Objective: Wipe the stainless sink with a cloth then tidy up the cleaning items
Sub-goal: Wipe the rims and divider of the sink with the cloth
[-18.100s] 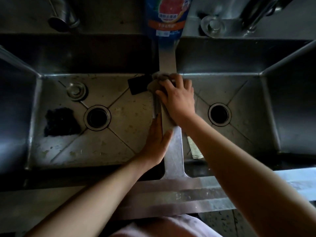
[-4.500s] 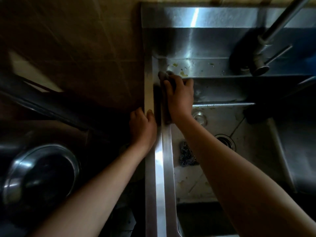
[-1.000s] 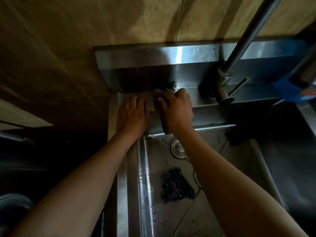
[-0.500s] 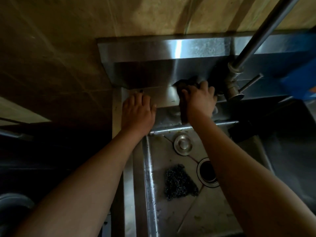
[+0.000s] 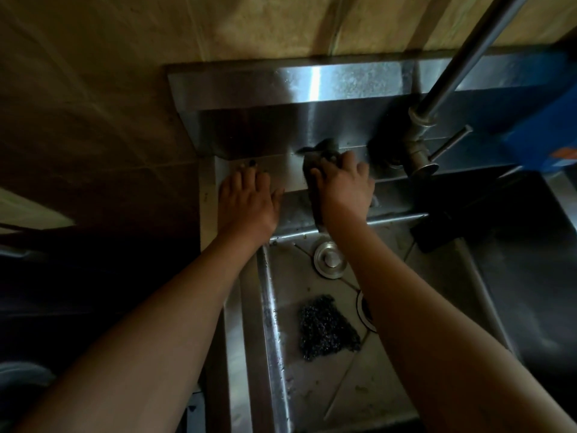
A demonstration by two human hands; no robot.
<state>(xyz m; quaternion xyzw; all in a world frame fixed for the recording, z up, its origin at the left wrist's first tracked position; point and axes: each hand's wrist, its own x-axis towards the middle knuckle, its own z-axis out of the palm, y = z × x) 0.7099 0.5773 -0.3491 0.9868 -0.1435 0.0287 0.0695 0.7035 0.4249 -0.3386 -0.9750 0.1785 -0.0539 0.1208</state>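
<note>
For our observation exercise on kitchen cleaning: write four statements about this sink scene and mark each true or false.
1. The right hand holds the cloth against the back ledge. True.
2. The left hand holds the scouring pad. False: it rests flat on the ledge; the pad lies in the basin.
3. The metal plug sits in the drain hole. False: it lies on the basin floor beside it.
4. The tap stands right of the right hand. True.

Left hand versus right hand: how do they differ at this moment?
The left hand lies flat with fingers straight and holds nothing; the right hand curls its fingers over the cloth. The left hand sits at the left corner; the right hand is nearer the faucet. Both rest on the sink's back ledge.
</note>
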